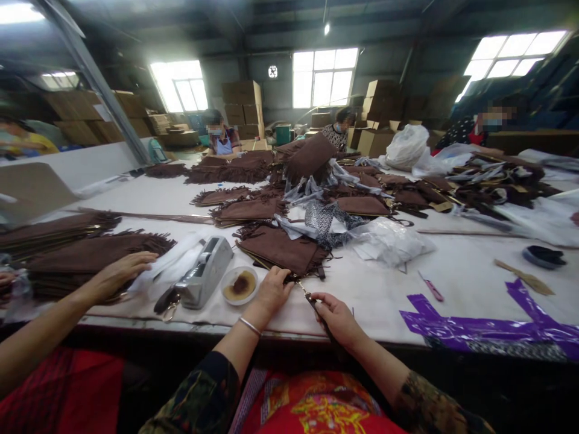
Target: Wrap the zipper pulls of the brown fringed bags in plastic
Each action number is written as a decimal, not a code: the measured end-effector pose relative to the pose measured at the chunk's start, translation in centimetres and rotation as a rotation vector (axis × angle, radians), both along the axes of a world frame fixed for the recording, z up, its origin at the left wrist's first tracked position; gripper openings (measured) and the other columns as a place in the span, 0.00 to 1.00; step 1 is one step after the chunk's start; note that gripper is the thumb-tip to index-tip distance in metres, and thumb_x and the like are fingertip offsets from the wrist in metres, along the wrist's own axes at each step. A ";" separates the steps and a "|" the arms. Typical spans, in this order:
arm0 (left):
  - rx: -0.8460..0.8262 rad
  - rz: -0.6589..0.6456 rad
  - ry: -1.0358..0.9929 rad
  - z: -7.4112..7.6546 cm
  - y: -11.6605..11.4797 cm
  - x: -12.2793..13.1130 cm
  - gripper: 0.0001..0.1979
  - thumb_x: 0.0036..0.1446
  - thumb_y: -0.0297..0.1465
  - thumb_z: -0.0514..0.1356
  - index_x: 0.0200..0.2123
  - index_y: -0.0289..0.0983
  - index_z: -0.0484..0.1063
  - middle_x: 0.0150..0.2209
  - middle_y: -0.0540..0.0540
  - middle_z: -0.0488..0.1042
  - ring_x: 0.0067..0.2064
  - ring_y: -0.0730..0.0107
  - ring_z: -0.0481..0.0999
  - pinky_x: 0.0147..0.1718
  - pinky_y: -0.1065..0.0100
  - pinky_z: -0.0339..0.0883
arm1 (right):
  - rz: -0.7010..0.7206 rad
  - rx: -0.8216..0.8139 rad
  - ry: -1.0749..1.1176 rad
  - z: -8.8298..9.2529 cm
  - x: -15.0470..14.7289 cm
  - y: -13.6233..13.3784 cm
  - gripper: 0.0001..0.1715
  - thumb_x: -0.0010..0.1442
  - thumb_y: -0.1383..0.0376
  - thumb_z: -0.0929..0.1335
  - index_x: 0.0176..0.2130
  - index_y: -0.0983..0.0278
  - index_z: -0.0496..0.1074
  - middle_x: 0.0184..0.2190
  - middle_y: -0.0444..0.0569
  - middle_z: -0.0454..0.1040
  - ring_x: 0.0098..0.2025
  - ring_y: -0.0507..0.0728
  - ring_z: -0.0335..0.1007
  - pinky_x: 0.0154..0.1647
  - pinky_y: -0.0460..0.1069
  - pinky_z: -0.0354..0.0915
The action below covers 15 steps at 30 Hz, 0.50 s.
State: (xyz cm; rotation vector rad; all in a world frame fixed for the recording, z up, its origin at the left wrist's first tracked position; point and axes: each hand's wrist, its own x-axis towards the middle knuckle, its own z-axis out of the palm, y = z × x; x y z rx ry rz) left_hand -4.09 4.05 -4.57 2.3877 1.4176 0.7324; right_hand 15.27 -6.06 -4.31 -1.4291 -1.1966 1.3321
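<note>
A brown fringed bag [286, 246] with a gold zip edge lies flat before me. My left hand [272, 293] is closed on its near corner, fingertips pinched by the metal fitting there. Between my two hands runs a short gold clasp [302, 289], joined to a dark strap [324, 322]. The strap is pinched between thumb and fingers of my right hand [335, 314] and hangs down toward the table edge. Left of my left hand stands a white bowl [239, 286] with a brown patch inside. Whether the clasp is hooked to the bag is too small to tell.
A grey tape dispenser [208, 272] stands left of the bowl. A co-worker's hand [131, 265] rests by stacked brown bags [81, 256]. Plastic bags [389, 241] and more brown bags lie behind. To the right are a pink cutter [433, 288], a brush [525, 277] and purple tape [488, 328].
</note>
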 end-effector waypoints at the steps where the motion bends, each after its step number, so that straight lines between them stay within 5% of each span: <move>1: -0.013 -0.002 0.024 0.2 0.0 0.1 0.15 0.58 0.32 0.59 0.49 0.38 0.71 0.44 0.42 0.68 0.47 0.63 0.69 0.50 0.63 0.64 | 0.014 0.029 -0.053 -0.1 -0.1 -0.2 0.23 0.59 0.55 0.64 0.50 0.63 0.70 0.20 0.39 0.67 0.18 0.49 0.56 0.20 0.45 0.53; 7: -0.087 0.032 0.196 2.5 0.6 1.2 0.09 0.53 0.30 0.61 0.39 0.38 0.74 0.43 0.40 0.69 0.49 0.56 0.68 0.51 0.59 0.61 | 0.076 0.220 -0.257 -0.4 -0.3 -0.6 0.20 0.60 0.59 0.63 0.49 0.64 0.72 0.23 0.42 0.71 0.28 0.54 0.68 0.34 0.48 0.62; 11: -0.398 0.104 -0.198 3.9 1.5 2.3 0.06 0.45 0.25 0.66 0.28 0.37 0.71 0.43 0.37 0.71 0.59 0.46 0.60 0.57 0.52 0.53 | 0.082 0.234 -0.250 -0.7 0.2 -1.0 0.20 0.60 0.59 0.63 0.50 0.63 0.70 0.24 0.42 0.72 0.28 0.55 0.68 0.33 0.48 0.63; 15: -0.630 0.185 -0.484 4.7 2.3 3.2 0.13 0.47 0.26 0.66 0.21 0.38 0.63 0.33 0.38 0.71 0.53 0.47 0.67 0.48 0.58 0.63 | 0.075 0.251 -0.237 -0.6 0.3 -1.6 0.19 0.61 0.59 0.63 0.50 0.62 0.70 0.26 0.43 0.72 0.30 0.55 0.68 0.34 0.49 0.63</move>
